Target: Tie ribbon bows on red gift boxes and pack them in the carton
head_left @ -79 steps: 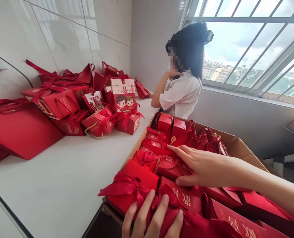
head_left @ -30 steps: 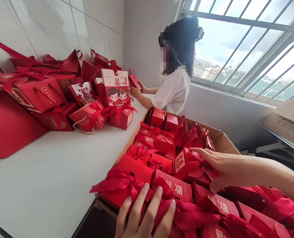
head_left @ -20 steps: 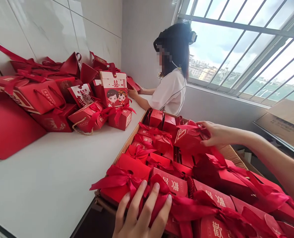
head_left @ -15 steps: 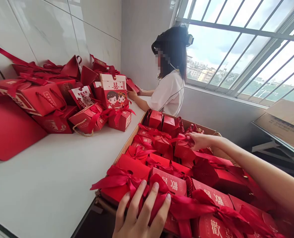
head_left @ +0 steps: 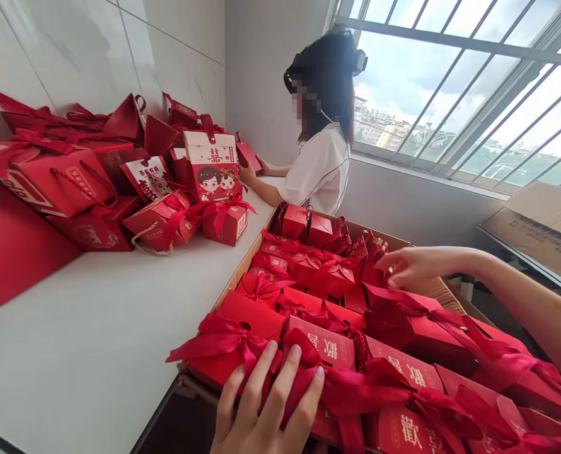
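My left hand (head_left: pixel 271 403) lies with spread fingers on the red gift boxes in the near part of a cardboard carton (head_left: pixel 236 277), touching a satin ribbon bow (head_left: pixel 304 356). My right hand (head_left: pixel 415 265) hovers over the carton's right side, fingers loosely bent and apart, with nothing visible in them. Beside it are a small red gift box (head_left: pixel 335 277) tied with ribbon and a longer dark red box (head_left: pixel 403 315). Rows of ribboned boxes fill much of the carton, some printed with gold characters.
On the white counter (head_left: pixel 96 340) at left, several red gift boxes and bags (head_left: pixel 77 183) are piled against the tiled wall. A co-worker (head_left: pixel 316 157) in white stands behind, holding a red box (head_left: pixel 248 156). Flattened cardboard (head_left: pixel 540 217) lies at right, below a barred window.
My right hand has let go of the small ribboned box and moved right, away from it. That box sits slightly lower left in the row. My left hand has stayed in place.
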The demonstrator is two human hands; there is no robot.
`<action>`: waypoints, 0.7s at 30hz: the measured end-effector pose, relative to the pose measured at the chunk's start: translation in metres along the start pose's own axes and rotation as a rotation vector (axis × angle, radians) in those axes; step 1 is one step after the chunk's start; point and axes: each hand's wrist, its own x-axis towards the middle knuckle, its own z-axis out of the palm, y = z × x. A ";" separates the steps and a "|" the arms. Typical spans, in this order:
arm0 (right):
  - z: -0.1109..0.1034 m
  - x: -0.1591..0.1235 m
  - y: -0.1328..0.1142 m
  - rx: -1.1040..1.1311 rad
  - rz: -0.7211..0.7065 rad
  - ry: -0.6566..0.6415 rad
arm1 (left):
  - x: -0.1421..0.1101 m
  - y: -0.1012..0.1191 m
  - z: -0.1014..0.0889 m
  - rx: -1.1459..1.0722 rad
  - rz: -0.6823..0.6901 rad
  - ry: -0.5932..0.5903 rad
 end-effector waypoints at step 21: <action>0.071 0.033 -0.063 0.014 -0.154 0.426 | 0.002 -0.001 -0.006 -0.050 0.000 -0.056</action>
